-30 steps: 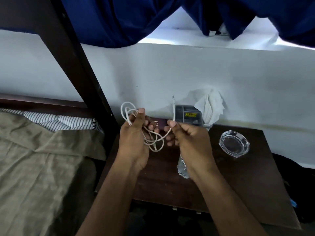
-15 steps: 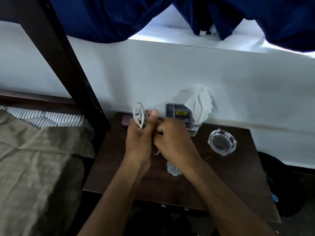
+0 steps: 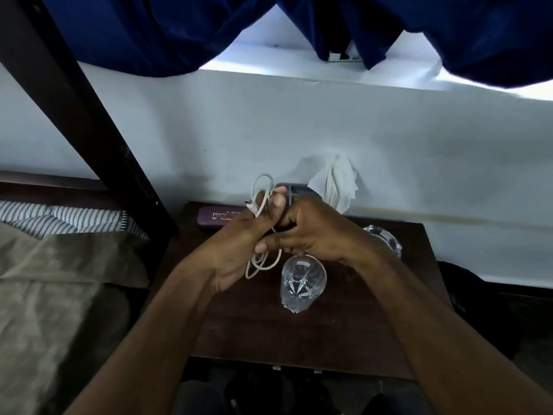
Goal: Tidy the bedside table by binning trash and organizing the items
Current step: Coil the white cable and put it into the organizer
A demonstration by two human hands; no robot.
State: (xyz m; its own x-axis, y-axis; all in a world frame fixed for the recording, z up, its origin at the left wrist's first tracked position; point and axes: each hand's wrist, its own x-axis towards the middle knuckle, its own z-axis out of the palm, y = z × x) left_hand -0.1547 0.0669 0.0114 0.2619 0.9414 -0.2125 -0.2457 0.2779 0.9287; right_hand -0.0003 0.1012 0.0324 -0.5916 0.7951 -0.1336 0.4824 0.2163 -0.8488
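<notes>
White cable (image 3: pixel 261 205) bunched in loops above bedside table (image 3: pixel 344 330), long axis roughly upright, top loop toward wall, bottom loops hanging near glass tumbler (image 3: pixel 302 283). Left hand (image 3: pixel 242 247) closed round cable. Right hand (image 3: pixel 317 232) curled, fingertips pinching cable against left.

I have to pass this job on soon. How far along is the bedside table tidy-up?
Nothing clearly looks finished. In hand: the left hand and right hand are coiling the thin white cable. Left on the dark wooden bedside table: the crumpled white tissue by the wall, probably trash; the clear cut-glass tumbler, the clear glass ashtray and the long maroon case need arranging.
</notes>
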